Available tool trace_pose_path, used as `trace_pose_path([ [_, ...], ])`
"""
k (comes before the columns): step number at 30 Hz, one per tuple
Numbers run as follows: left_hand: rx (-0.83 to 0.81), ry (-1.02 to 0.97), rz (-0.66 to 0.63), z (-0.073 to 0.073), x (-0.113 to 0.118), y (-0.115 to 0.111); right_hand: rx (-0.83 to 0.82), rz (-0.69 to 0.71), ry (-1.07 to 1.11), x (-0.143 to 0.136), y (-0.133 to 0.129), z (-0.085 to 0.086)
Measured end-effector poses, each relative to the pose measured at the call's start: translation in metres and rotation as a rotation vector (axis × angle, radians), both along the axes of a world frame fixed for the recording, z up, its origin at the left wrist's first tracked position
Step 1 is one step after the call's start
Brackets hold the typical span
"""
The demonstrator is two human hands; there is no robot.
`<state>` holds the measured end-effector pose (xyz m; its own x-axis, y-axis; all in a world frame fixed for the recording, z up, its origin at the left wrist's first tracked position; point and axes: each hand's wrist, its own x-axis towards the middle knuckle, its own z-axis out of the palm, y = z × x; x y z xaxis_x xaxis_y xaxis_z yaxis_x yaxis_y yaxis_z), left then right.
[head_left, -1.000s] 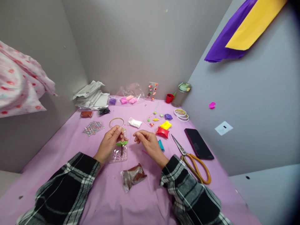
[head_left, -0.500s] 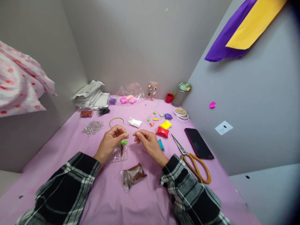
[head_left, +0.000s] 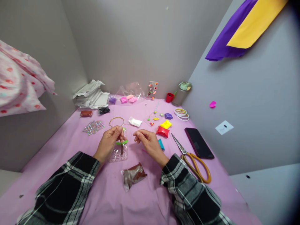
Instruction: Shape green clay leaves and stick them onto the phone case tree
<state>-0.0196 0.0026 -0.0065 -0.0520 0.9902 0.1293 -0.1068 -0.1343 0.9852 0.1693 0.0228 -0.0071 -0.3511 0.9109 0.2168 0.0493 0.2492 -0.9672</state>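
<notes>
In the head view, the left hand [head_left: 109, 140] has its thumb and fingertips drawn together in a narrow pinch; whether anything tiny is between them I cannot tell. Just below its fingertips, a bright green leaf-shaped piece [head_left: 124, 142] with a thin dark-brown stem [head_left: 122, 150] lies on a clear, bumpy plastic sheet [head_left: 118, 157], partly covered by that hand. The right hand [head_left: 150, 142] is apart from the left, fingers curled, thumb near the index fingertip; I cannot tell whether it grips anything. Just beside it on the right lie a small turquoise packet [head_left: 161, 144] and, a little farther off, a shiny red pillow-shaped packet [head_left: 162, 132]. Beyond the left hand is a thin gold-coloured ring [head_left: 116, 117]. Nearer the person than both hands, a brown block in crumpled clear wrapping [head_left: 133, 176] rests on the pinkish-purple covered table [head_left: 150, 203]. Large metal scissors with mustard-coloured handles [head_left: 207, 171] lie right of the right hand.
</notes>
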Motion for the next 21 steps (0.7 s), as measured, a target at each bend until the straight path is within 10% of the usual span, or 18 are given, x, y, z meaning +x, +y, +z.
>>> trace_pose_path([
  [21, 0.025, -0.006, 0.030, -0.0038, 0.0016, 0.0029, 0.017, -0.001, -0.018, -0.0002, -0.0009, 0.0007],
])
